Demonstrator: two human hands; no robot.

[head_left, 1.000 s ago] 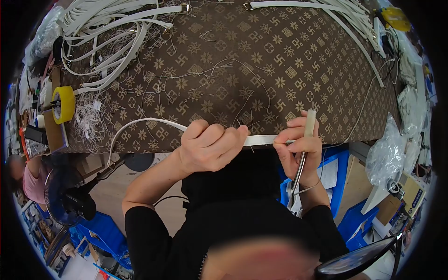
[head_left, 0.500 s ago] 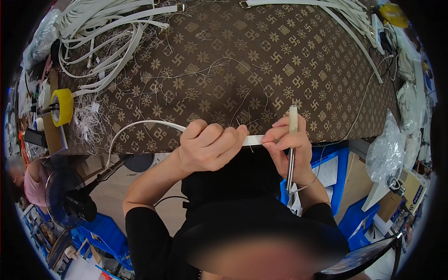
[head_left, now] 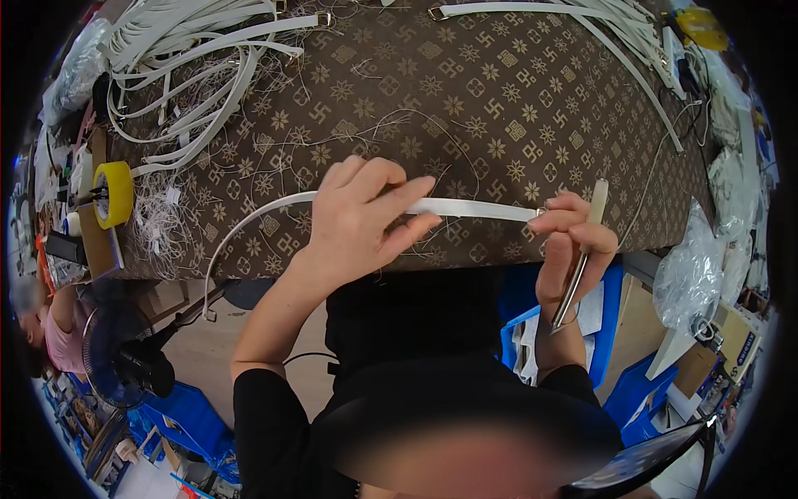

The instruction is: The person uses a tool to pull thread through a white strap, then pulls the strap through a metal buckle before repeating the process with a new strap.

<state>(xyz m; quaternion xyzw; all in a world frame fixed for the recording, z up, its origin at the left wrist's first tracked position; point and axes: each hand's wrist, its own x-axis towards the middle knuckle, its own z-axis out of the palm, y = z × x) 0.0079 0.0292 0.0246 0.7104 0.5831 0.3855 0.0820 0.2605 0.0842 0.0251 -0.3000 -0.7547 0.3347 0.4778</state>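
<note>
A white strap (head_left: 478, 208) stretches between my hands above the near edge of the patterned cloth. My left hand (head_left: 357, 216) is around its middle, thumb and index finger close to it on either side, and the strap's other part curves down to the left. At the strap's right end, my right hand (head_left: 576, 237) touches the tip with its fingers. That same hand also holds a pen-like tool (head_left: 592, 218) with a pale handle and a metal shaft, tilted, its pointed end downward.
White straps with buckles (head_left: 187, 41) are heaped at the back left, more straps (head_left: 607, 25) at the back right. Loose threads (head_left: 158, 220) and yellow tape (head_left: 114, 195) lie left. A fan (head_left: 125, 353) stands below; a co-worker (head_left: 62, 328) is at far left.
My hands have moved apart and the strap now spans a longer stretch between them. My left hand has risen and loosened from its fist; my right hand has shifted right with the tool.
</note>
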